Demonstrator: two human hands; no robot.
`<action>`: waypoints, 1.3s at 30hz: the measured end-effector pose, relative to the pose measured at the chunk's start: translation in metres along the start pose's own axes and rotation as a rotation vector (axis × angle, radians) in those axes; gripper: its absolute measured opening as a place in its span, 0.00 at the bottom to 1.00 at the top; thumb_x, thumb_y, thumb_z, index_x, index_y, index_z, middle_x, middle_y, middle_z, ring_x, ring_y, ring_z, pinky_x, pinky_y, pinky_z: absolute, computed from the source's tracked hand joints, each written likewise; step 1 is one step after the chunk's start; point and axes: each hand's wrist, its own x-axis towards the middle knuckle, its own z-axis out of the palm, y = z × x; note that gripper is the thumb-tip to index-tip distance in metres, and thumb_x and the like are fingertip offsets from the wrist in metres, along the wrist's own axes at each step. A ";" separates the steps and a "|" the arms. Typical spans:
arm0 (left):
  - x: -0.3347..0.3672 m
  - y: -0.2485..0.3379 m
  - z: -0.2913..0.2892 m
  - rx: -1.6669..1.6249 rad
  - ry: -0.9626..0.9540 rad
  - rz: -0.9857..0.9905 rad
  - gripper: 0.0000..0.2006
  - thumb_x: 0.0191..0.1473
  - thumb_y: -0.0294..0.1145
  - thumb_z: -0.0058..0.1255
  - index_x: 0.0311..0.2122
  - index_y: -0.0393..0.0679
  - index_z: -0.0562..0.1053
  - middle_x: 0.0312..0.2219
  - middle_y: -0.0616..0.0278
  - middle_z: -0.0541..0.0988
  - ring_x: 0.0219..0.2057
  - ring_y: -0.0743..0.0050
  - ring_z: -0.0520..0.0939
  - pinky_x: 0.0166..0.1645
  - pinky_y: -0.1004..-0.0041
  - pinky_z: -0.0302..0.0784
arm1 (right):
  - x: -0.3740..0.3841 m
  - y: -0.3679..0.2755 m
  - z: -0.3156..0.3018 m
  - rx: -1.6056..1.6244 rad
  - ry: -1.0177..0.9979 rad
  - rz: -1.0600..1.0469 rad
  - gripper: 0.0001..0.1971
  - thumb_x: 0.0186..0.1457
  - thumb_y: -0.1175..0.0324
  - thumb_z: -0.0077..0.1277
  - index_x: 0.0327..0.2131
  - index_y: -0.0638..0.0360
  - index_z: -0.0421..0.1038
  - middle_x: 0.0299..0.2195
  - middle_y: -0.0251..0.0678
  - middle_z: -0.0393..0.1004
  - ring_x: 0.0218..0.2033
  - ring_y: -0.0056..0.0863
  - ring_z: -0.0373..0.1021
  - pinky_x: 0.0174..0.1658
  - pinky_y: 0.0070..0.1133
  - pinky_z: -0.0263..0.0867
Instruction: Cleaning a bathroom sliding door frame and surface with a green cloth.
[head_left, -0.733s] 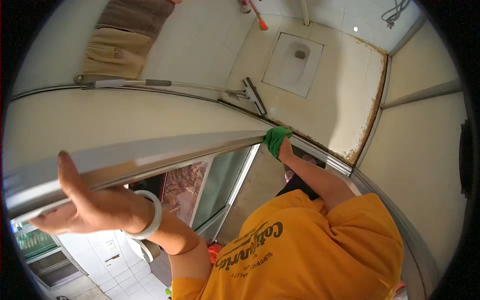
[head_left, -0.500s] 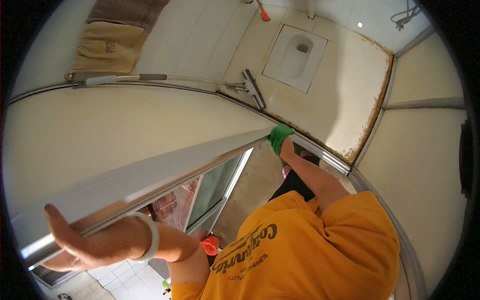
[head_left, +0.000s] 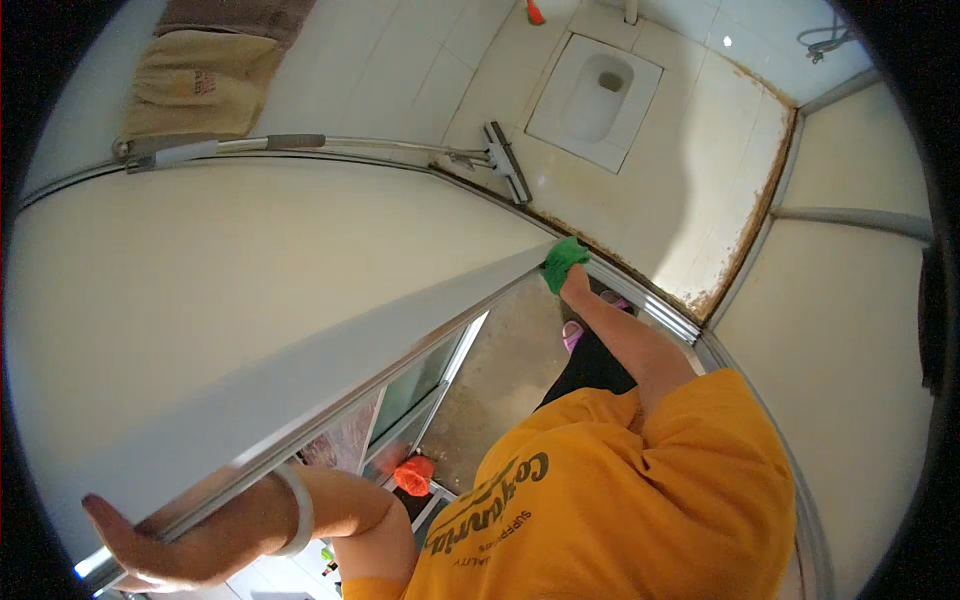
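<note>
My left hand [head_left: 195, 545], with a white bangle on its wrist, grips the metal edge of a pale door [head_left: 270, 300]. Its thumb lies on the near face while its fingers go round the other side, partly hidden. Down at the low end of the door, my right hand [head_left: 574, 283] holds a bunched green cloth [head_left: 567, 258]. That cloth presses against the bottom corner of the door, beside the metal floor track [head_left: 645, 298]. The cloth covers most of my right fingers.
Past the track lies a tiled floor with a squat toilet [head_left: 595, 105] and a long-handled mop [head_left: 505, 165]. Towels [head_left: 200, 85] hang on the far left wall. A red-orange bag [head_left: 414, 475] lies by the doorway below. A pale panel [head_left: 840, 300] stands at right.
The view has shifted slightly, showing more of my pink slippers and the red-orange bag. My right hand stays at the door's low corner with the cloth; my left keeps its grip.
</note>
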 end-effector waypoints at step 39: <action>0.006 0.011 0.011 -0.139 0.098 -0.036 0.49 0.36 0.36 0.66 0.62 0.28 0.54 0.59 0.37 0.61 0.62 0.41 0.59 0.67 0.54 0.54 | -0.243 -0.600 -0.102 0.601 -0.327 -0.749 0.16 0.65 0.60 0.45 0.52 0.55 0.70 0.48 0.36 0.76 0.48 0.32 0.72 0.52 0.33 0.70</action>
